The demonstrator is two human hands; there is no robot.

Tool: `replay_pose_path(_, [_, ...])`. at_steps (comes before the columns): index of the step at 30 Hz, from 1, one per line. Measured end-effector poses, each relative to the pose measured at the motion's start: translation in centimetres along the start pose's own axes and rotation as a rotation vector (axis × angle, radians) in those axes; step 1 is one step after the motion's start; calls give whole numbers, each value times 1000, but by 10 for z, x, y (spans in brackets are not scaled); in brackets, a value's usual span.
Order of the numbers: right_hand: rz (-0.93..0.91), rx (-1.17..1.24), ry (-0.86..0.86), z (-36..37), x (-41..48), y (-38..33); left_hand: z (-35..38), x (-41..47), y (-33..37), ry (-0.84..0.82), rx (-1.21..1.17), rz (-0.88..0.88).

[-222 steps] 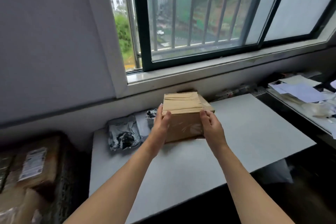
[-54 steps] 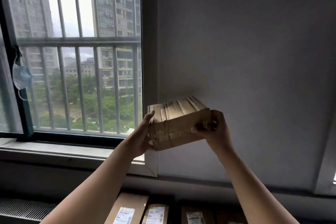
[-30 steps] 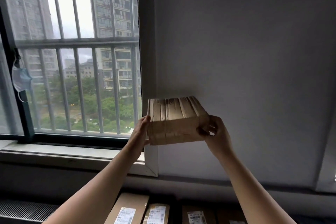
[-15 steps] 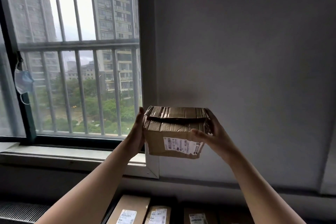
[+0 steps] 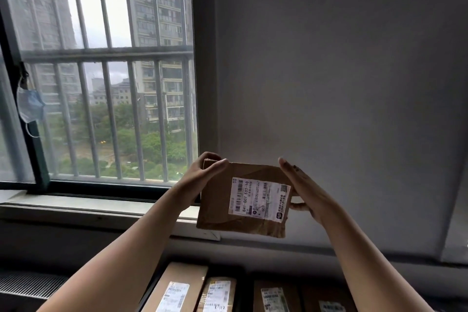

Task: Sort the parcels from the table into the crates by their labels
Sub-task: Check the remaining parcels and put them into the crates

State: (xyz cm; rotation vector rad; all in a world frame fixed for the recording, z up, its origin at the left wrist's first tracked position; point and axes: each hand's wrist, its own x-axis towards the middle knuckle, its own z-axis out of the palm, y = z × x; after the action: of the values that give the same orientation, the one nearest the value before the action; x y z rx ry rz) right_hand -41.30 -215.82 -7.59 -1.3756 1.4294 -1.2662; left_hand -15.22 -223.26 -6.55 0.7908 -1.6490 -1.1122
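Observation:
I hold a brown cardboard parcel [image 5: 217,200] up in front of the grey wall, its labelled face turned toward me. The white shipping label [image 5: 258,199] with barcodes covers the right half of that face. My left hand [image 5: 202,175] grips the parcel's upper left corner, fingers curled over the top edge. My right hand [image 5: 301,187] holds the right side, thumb behind the lower edge and fingers along the top right corner. Both arms reach up from the bottom of the view.
Several brown labelled parcels [image 5: 177,289] lie in dark crates [image 5: 243,284] at the bottom, below my arms. A barred window [image 5: 109,78] fills the left, with a blue face mask [image 5: 30,106] hanging on its frame. A radiator grille [image 5: 27,284] sits at the lower left.
I have turned the parcel in my hands until its labelled face points at me. Earlier I lifted it off the table and turned toward the wall and crates.

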Motion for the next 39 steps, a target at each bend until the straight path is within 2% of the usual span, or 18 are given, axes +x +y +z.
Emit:
replay_pose_path(3, [-74,-70,-7,0,3,9,-8,-3,1,-56,15,-39])
replay_pose_path(5, [-131,-149,-77,-2,6,13,-15,-4,3,-96,86,-60])
replay_pose_path(9, [-58,-295,-476,11,1,9,-24,-9,11,-219,265,-99])
replay_pose_path(11, [-23,-293,-565,29,0,14,-26,-12,13,-245,356,-97])
replay_pose_path(16, [-18,-95,-504,81,-4,45,-41,-21,-7,-189,437,-129])
replay_pose_path(21, [95,82,-373,115,-9,84,-68,-35,-40,136,499,-161])
replay_pose_path(23, [121,212,-291,130,-11,99,-78,-46,-57,269,408,-220])
replay_pose_path(24, [136,259,-253,140,-11,107,-80,-56,-65,275,334,-279])
replay_pose_path(28, [209,309,-253,182,-18,128,-80,-100,-108,-48,152,-540])
replay_pose_path(33, [347,197,-267,237,-36,158,-115,-137,-159,-95,44,-595])
replay_pose_path(39, [525,50,-288,296,-58,161,-173,-167,-196,-153,-34,-781])
